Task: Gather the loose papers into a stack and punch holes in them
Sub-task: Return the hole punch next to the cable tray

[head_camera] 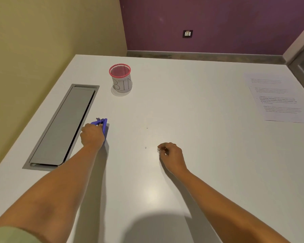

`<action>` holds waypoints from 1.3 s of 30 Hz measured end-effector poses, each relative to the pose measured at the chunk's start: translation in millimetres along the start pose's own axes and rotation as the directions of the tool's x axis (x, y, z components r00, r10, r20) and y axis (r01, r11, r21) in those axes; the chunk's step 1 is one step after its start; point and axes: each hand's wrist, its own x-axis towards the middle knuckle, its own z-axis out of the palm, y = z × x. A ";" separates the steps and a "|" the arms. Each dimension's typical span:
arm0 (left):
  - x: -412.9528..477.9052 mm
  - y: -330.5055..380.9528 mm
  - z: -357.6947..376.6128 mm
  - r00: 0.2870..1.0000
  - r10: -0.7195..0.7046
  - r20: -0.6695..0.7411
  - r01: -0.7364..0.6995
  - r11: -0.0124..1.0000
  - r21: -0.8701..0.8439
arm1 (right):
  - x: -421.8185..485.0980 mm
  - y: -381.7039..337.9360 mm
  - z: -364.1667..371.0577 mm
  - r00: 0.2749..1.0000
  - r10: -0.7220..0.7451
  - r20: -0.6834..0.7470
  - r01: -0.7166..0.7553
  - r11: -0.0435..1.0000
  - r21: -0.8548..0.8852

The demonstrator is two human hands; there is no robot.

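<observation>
Left hand (pixel 92 135) gripping blue hole punch (pixel 102 125), right hand (pixel 171 154) pinching paper dots — papers (pixel 277 99) far right

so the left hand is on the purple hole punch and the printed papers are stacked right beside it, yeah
Not quite. The left hand is on the purple hole punch, but the printed white papers lie far off at the white table's right edge, as the head view shows.
</observation>
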 end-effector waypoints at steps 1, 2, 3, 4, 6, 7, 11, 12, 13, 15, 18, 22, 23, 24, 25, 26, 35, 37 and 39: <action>1.2 1.0 0.9 1.000 -0.010 -0.012 0.010 1.000 -0.001 | 3.0 1.4 1.7 1.000 -0.008 0.025 0.009 0.999 -0.039; 1.8 2.3 2.2 0.999 -0.013 -0.030 0.013 1.000 -0.001 | 6.4 2.1 3.3 0.999 -0.015 0.038 0.017 0.998 -0.057; 2.1 3.4 3.9 0.999 -0.013 -0.050 0.013 1.000 0.003 | 10.3 2.1 4.8 0.999 -0.021 0.043 0.024 0.998 -0.061; 2.0 4.8 5.6 0.998 -0.010 -0.067 0.011 1.000 0.012 | 14.2 1.1 6.3 0.999 -0.027 0.047 0.029 0.998 -0.056; 2.0 7.0 7.8 0.996 0.004 -0.085 0.000 0.999 0.047 | 21.3 -2.6 10.0 0.997 -0.037 0.061 0.040 0.998 -0.046; 2.3 7.5 8.6 0.996 0.011 -0.090 -0.005 0.998 0.065 | 24.4 -4.4 12.5 0.996 -0.045 0.072 0.048 0.998 -0.046; 3.2 6.5 11.8 0.994 0.050 -0.101 -0.037 0.992 0.123 | 33.5 -10.9 21.9 0.989 -0.086 0.123 0.095 0.993 -0.064; 3.4 5.8 12.6 0.993 0.059 -0.100 -0.046 0.991 0.128 | 34.8 -11.8 23.8 0.987 -0.090 0.136 0.100 0.992 -0.070; 3.7 5.3 13.1 0.993 0.063 -0.099 -0.050 0.990 0.132 | 35.8 -12.2 25.4 0.985 -0.094 0.144 0.105 0.992 -0.075; 4.7 5.3 13.4 0.994 0.059 -0.096 -0.045 0.990 0.135 | 37.2 -11.9 28.1 0.986 -0.098 0.138 0.109 0.992 -0.071; 6.1 6.0 13.2 0.994 0.039 -0.102 -0.027 0.992 0.120 | 39.3 -12.9 30.9 0.988 -0.087 0.124 0.096 0.993 -0.068; 9.4 5.2 12.7 0.993 0.003 -0.116 0.011 0.994 0.111 | 42.1 -14.1 34.2 0.986 -0.076 0.151 0.093 0.989 -0.112; 9.7 4.9 12.4 0.992 -0.003 -0.129 0.020 0.991 0.130 | 42.3 -14.5 34.4 0.986 -0.075 0.150 0.092 0.990 -0.111; 9.3 5.0 12.1 0.988 -0.007 -0.154 0.033 0.986 0.162 | 42.4 -15.1 33.9 0.988 -0.070 0.136 0.082 0.993 -0.085; 8.6 5.4 12.0 0.982 -0.006 -0.190 0.045 0.979 0.198 | 43.0 -16.1 32.6 0.993 -0.054 0.108 0.057 0.998 -0.029; 7.1 6.2 12.5 0.974 0.002 -0.228 0.051 0.973 0.225 | 44.0 -17.9 30.5 0.997 -0.025 0.075 0.022 0.999 0.048; -35.2 7.9 56.3 0.778 0.625 -0.061 -0.622 0.781 0.065 | 74.4 -30.1 16.7 0.976 0.216 -0.040 -0.198 0.945 0.261; -36.9 4.4 67.3 0.779 0.625 0.046 -0.627 0.778 0.037 | 80.5 -30.9 16.7 0.981 0.189 -0.040 -0.174 0.954 0.245; -33.4 0.8 73.9 0.806 0.586 0.082 -0.591 0.805 0.051 | 85.5 -32.0 18.1 0.986 0.163 -0.046 -0.149 0.964 0.220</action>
